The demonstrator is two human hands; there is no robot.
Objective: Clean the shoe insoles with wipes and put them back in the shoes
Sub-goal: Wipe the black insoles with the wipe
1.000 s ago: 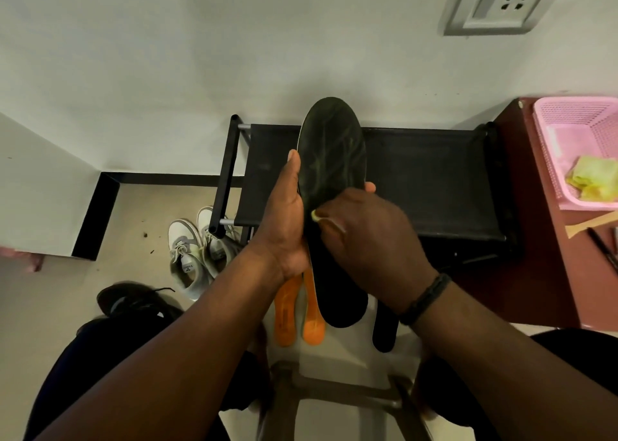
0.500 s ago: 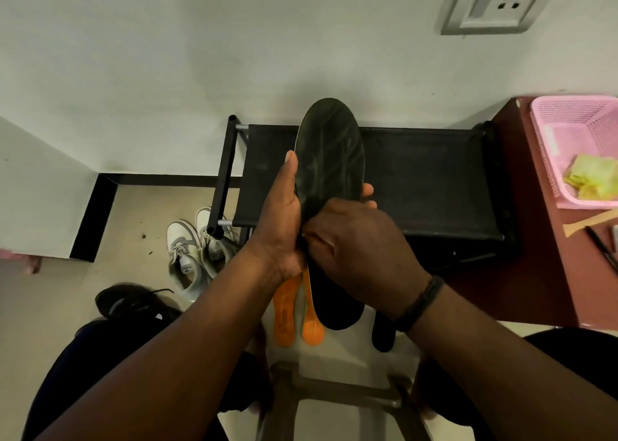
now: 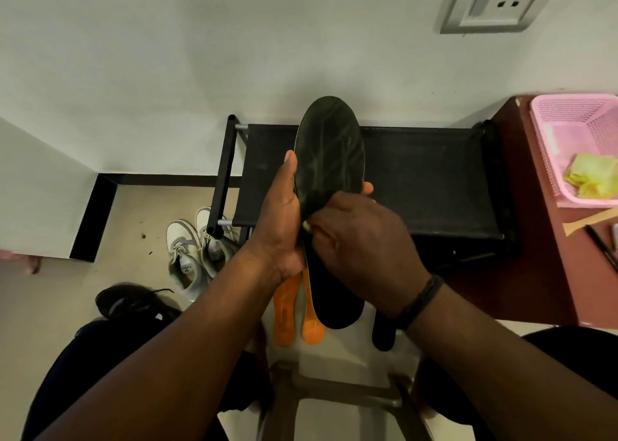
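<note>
From the head camera I see the left hand gripping the black insole by its left edge, thumb laid up along that edge and fingertips showing past the right edge, so the hand is wrapped round the insole's middle. The insole stands nearly upright in front of me, toe end up, its face streaked with pale smears. My view of the right hand shows its fingers curled and pressed against the lower half of the insole, pinching a small yellow-green wipe; only a sliver of the wipe peeks out at the fingertips. A black band sits on the right wrist. Below the hands, 2 orange insoles lie side by side on a pale surface, and another black insole lies just right of them, partly hidden by the right wrist. Behind the held insole stands a black shoe rack against the wall. A pair of white sneakers rests on the floor left of the rack, and a black shoe lies nearer me. At the right, a pink basket on a dark red table holds crumpled yellow-green wipes.
</note>
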